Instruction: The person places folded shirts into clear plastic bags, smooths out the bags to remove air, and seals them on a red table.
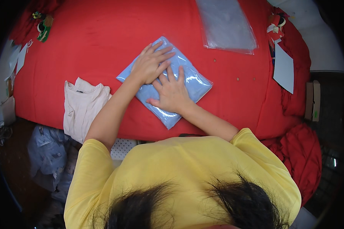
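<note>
A folded light-blue garment in a clear plastic bag lies turned cornerwise on the red-covered table, its glossy film catching the light. Flat on its upper left part rests my left hand, fingers stretched out toward the far corner. My right hand is spread on the middle of the bag, its fingertips close to the left hand's wrist and thumb. Both palms touch the film, and neither hand grasps anything. Beside my left forearm is a folded off-white garment at the table's near edge, partly hanging over it.
A stack of clear plastic bags lies at the far right. Tape rolls and small items sit at the far left. A white card hangs at the right edge. Bunched red cloth and bluish plastic bags are below the table.
</note>
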Motion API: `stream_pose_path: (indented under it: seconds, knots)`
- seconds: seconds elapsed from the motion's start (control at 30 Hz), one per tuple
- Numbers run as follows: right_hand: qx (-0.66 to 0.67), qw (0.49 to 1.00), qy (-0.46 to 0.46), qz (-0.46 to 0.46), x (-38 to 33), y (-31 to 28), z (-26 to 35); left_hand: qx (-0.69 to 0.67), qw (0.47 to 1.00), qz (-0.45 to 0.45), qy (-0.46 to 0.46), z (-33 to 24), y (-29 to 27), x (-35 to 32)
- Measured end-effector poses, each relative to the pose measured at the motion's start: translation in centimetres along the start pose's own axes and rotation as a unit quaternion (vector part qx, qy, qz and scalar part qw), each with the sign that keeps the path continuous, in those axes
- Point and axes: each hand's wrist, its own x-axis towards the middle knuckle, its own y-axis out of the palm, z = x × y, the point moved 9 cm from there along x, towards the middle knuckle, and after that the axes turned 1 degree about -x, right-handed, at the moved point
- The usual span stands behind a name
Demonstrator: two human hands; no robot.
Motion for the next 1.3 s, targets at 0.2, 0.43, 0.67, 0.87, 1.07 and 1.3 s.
stream_pose_path:
  seconds: [0.2, 0.43, 0.67, 0.87, 1.07, 1.3]
  knots:
    - [-0.004, 0.999, -0.013, -0.031, 0.4, -0.4, 0.1, 0.007, 0.996, -0.085, 0.020, -0.3, -2.2, -0.3]
    - [0.043, 0.972, 0.166, -0.159, -0.9, -4.0, -8.6, -0.089, 0.983, 0.053, -0.153, -6.9, -1.4, -6.7]
    - [0.243, 0.931, 0.269, 0.046, 1.0, -0.9, -16.0, 0.068, 0.993, -0.060, -0.076, -10.6, 1.4, -10.2]
    - [0.256, 0.928, 0.205, 0.180, 1.3, 0.4, -17.3, 0.078, 0.996, -0.032, -0.036, -11.8, 2.1, -11.6]
    - [0.284, 0.914, 0.202, 0.210, -0.4, -0.8, -16.2, 0.048, 0.996, -0.028, -0.069, -13.6, 0.1, -11.7]
    - [0.251, 0.945, 0.159, 0.133, -0.8, -1.0, -16.4, 0.054, 0.977, -0.175, -0.112, -14.7, 2.3, -7.9]
